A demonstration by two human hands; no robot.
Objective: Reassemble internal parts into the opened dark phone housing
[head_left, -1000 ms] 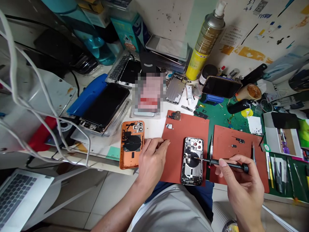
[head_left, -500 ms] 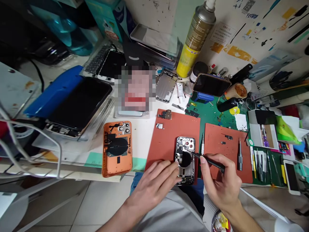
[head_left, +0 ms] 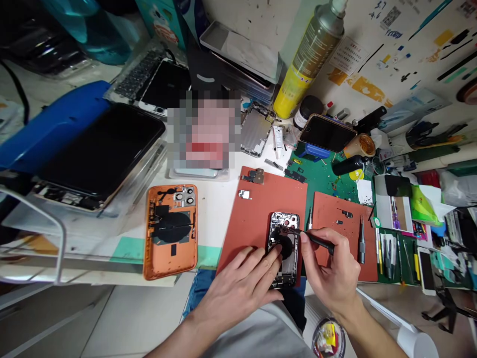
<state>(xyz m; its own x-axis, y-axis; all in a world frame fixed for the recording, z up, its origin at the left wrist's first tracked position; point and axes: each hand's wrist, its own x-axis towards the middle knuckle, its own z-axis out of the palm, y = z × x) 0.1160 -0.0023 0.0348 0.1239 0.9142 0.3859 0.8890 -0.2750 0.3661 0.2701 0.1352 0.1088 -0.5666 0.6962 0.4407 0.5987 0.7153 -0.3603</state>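
Observation:
An opened smartphone body lies on a red-brown silicone mat, its internals and dark round coil showing. My left hand holds it down, fingers covering its lower left side. My right hand grips a black-handled precision screwdriver, whose thin shaft reaches the phone's upper part. The tip is hidden among the dark parts there. Left of the mat lies an orange phone back cover with a black coil patch.
A second red-brown mat with small parts and a standing screwdriver lies right, on a green mat. A large black-screened phone, silver phone frame and yellow spray can stand beyond.
My left hand has moved right from the mat's edge onto the phone. The screwdriver has shifted toward the phone's top. The whole view has turned and tilted.

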